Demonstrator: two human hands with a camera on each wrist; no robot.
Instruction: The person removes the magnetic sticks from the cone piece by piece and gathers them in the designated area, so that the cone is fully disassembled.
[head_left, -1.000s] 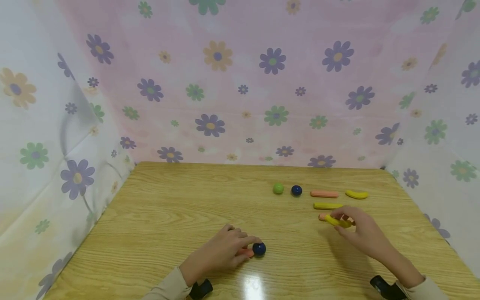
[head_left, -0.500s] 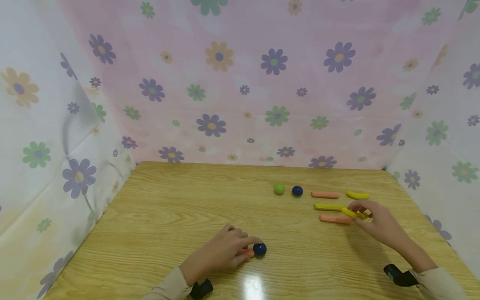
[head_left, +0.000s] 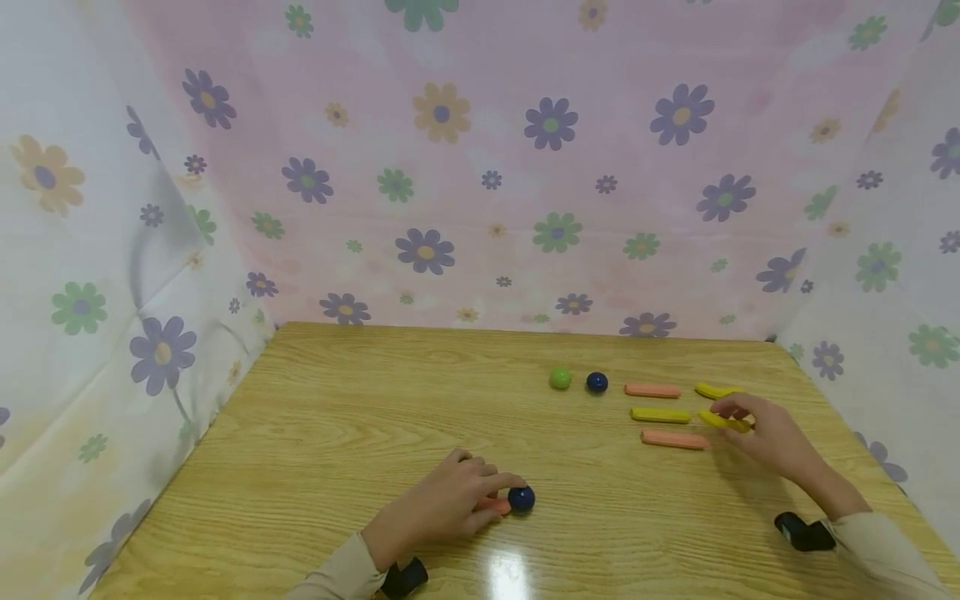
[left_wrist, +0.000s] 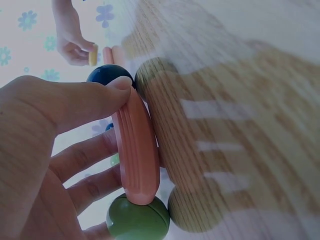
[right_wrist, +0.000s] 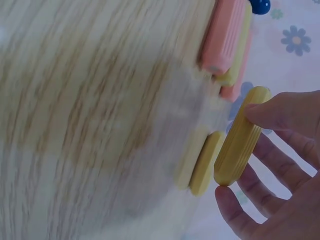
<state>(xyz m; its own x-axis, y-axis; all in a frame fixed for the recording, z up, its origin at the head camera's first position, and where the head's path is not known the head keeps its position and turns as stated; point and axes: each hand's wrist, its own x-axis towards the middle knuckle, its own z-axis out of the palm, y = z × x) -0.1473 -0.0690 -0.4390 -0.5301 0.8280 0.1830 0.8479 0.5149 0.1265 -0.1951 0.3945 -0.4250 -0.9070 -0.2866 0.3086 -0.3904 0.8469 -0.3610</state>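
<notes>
My left hand (head_left: pixel 442 500) rests low on the wooden table, thumb and fingers gripping a slightly curved, grooved salmon-pink rod (left_wrist: pixel 137 150). At one end the rod touches a dark blue ball (head_left: pixel 521 499), at the other a green ball (left_wrist: pixel 139 220); the hand hides the green one from the head view. My right hand (head_left: pixel 772 437) pinches a curved, grooved yellow rod (right_wrist: pixel 240 140) between thumb and fingers, just above the table. Close behind it lies a second curved yellow rod (head_left: pixel 714 390), partly covered by the fingers in the head view.
Left of my right hand lie a straight yellow rod (head_left: pixel 660 415) and two straight pink rods, one behind (head_left: pixel 652 390) and one in front (head_left: pixel 673 439). A green ball (head_left: pixel 561 378) and a blue ball (head_left: pixel 597 382) sit farther back. Flowered cloth (head_left: pixel 480 208) encloses the table's back and sides.
My right hand has carried the curved yellow rod right and farther back, off the front pink rod, toward the other curved yellow rod. My left hand stays in place.
</notes>
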